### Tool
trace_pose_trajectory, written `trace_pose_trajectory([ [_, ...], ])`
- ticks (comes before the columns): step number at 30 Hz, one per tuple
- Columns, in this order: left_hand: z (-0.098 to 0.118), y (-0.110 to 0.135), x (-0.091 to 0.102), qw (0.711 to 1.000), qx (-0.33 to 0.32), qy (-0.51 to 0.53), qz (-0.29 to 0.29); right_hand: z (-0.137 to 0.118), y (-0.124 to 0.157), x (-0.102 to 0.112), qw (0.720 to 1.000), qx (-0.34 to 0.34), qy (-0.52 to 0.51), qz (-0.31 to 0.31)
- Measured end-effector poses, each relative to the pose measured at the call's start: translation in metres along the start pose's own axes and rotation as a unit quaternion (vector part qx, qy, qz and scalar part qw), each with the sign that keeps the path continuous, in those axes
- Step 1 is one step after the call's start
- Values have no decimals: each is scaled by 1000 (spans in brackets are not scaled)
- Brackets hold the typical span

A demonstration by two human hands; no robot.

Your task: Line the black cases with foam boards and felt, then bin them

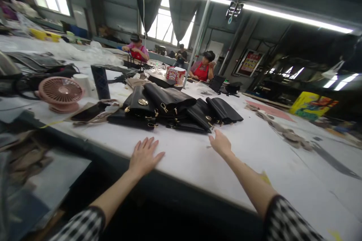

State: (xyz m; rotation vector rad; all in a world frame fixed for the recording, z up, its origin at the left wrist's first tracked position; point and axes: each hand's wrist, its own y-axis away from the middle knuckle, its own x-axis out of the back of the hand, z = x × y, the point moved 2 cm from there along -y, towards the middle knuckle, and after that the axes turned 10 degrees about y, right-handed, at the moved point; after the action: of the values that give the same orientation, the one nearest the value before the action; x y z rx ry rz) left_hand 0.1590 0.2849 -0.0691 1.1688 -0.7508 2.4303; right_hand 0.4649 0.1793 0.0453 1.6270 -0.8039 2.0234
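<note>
My left hand [144, 157] lies flat near the front edge of the white table [181, 158], fingers spread, holding nothing. My right hand [221, 143] is at the near right of a pile of black leather bags [169, 99]. Its fingers are curled together close to the corner of one bag; whether they touch it I cannot tell. A small thin item [208, 147] shows beside these fingers, too small to name. Gold-coloured clasps hang from the bags, and a round gold emblem [143, 102] marks one of them.
To the left stand a pink fan [61, 92], a dark patterned box [100, 82] and a phone [91, 112]. A thin pole [200, 30] rises behind the bags. Grey-brown strips [283, 130] lie at right. Several people work across the table.
</note>
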Motion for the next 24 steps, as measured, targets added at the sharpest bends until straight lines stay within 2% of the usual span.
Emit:
trace_pose_trajectory([
  [3,-4,1,-2,999,-10,-39,8,-67,-69,-19,1000,-8,0,12],
  [4,-4,0,-3,999,-13,-50,11,-81,-86,-24,1000,-16,3,11],
  [6,-5,-1,-2,998,-19,-66,16,-93,-109,-30,1000,-28,7,7],
  [9,-4,-1,-2,997,-21,-64,24,-77,-124,-29,999,-31,9,2],
  [12,-4,-1,-2,999,-15,-17,30,-37,-124,-6,999,-47,2,10],
  [14,-4,0,-2,997,0,64,32,-4,-117,26,997,-65,-16,33],
  [16,-4,-1,2,988,20,148,29,28,-101,66,993,-80,-48,67],
  [19,2,-1,14,970,49,238,16,68,-59,129,980,-98,-130,118],
  [21,18,4,25,948,71,309,2,85,-18,162,964,-103,-207,135],
  [24,64,26,41,887,104,449,-41,96,52,192,928,-88,-335,138],
])
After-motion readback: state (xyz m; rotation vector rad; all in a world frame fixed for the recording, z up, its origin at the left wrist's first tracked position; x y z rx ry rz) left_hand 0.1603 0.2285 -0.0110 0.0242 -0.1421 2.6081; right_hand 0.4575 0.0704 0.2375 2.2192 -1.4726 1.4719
